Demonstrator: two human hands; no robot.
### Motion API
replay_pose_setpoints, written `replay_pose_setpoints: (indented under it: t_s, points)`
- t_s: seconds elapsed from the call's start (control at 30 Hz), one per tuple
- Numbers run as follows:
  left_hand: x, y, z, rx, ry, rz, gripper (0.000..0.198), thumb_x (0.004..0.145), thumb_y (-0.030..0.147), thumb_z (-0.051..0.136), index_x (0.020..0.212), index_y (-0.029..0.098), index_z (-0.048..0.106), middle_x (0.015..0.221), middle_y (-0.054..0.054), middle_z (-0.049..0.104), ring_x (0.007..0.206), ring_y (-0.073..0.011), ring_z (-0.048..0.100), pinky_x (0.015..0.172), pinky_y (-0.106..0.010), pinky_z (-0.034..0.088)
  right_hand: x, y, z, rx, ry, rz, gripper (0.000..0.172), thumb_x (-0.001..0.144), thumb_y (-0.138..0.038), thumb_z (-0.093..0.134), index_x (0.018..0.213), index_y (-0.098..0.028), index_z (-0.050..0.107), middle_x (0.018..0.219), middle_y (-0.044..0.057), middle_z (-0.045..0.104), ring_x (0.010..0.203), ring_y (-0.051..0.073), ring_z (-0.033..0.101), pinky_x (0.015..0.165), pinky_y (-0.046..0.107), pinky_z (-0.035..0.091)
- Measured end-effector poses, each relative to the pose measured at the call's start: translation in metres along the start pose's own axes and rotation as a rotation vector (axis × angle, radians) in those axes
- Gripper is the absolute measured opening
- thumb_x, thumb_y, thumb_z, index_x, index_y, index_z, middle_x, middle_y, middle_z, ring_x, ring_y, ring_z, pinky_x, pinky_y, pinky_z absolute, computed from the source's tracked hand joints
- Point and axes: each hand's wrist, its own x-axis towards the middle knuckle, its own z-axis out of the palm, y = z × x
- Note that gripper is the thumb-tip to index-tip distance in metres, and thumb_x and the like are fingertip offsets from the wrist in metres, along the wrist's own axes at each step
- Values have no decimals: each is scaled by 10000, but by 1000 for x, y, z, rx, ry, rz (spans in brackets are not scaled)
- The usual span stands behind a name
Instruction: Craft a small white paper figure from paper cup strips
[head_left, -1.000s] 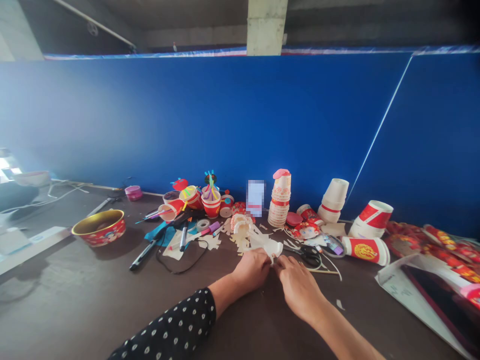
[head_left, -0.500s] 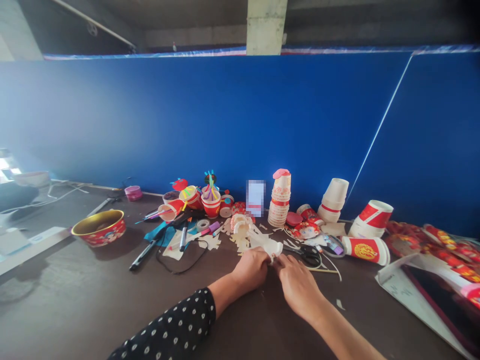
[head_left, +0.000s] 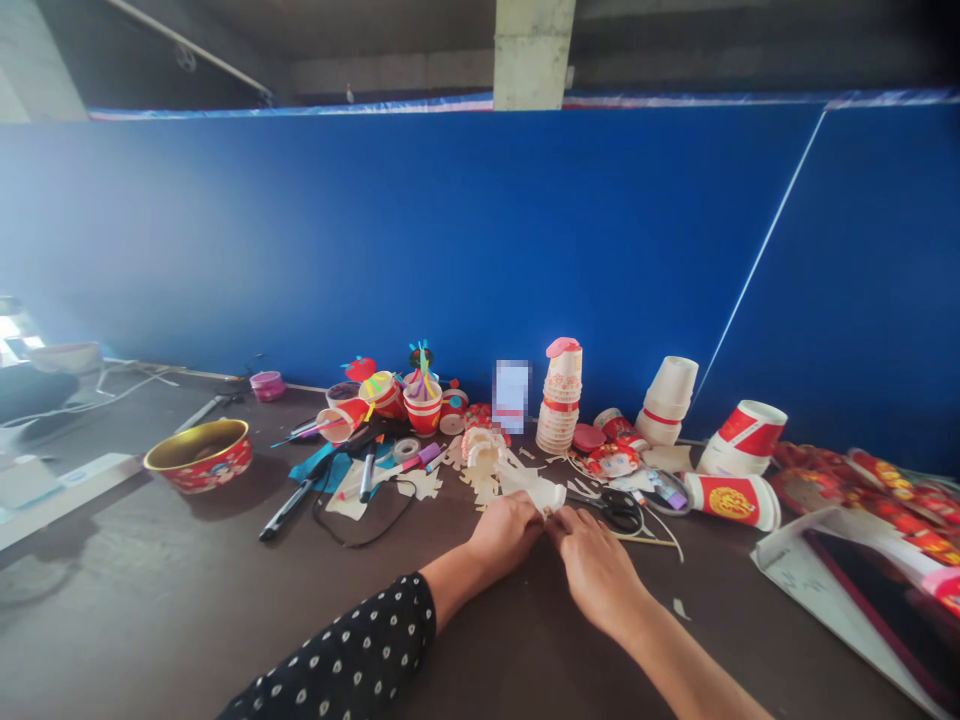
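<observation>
A white piece of paper (head_left: 546,492) shows just beyond my fingers, its edge curled up. My left hand (head_left: 507,535) is closed on it from the left, fingertips hidden behind the knuckles. My right hand (head_left: 596,560) pinches the same paper from the right, so both hands nearly touch. Black scissors (head_left: 621,508) lie on the table just past my right hand. Pale paper scraps (head_left: 484,475) spread beyond my left hand.
A stack of paper cups (head_left: 559,410) stands behind the scraps. Left are a red-gold bowl (head_left: 210,462) and pens (head_left: 289,512). Right are a tipped red cup (head_left: 731,500) and a white box lid (head_left: 840,600) holding a dark tablet. A blue partition (head_left: 450,230) closes the back.
My left hand has shifted slightly right, closer to my right hand. The paper stays in nearly the same spot, and the right hand barely moves.
</observation>
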Motion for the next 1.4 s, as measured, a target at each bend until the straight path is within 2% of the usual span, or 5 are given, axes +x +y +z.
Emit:
replay_pose_setpoints:
  t_s: [0.17,0.3,0.63,0.93,1.4]
  points:
    - [2,3,-2,43,3,35,188,820,105,494,707,127,642,773,-55,634,763,-162,573,690,-236,450,-4,8,4,129,50,-27,513,782,2,333,1236,-124,534,1103,121,617,1023,191,542,900,274,387]
    - [1,6,-4,98,-23,47,230,832,101,464,668,126,623,743,-58,623,741,-163,566,670,-243,444,-8,6,3,148,88,-56,456,793,-10,339,1147,-141,594,1096,111,638,1007,183,575,907,276,392]
    - [-3,9,-7,82,-24,69,207,803,102,479,642,138,603,735,-50,628,746,-160,560,689,-239,436,-11,-6,-5,29,29,-56,432,828,-14,340,1159,-125,594,1069,120,648,988,196,597,871,275,429]
    - [-5,4,-4,2,54,-27,165,700,35,462,686,128,597,717,-59,605,702,-157,555,652,-232,430,-7,-6,-5,-13,16,-47,430,832,-14,334,1155,-121,597,1057,135,651,953,203,611,826,281,437]
    - [-3,3,-2,-50,67,20,215,787,93,479,596,140,568,656,-29,582,683,-141,542,650,-222,418,-7,-6,-6,-17,-20,-19,448,843,-33,295,1166,-139,587,1135,114,618,1043,214,548,890,298,383]
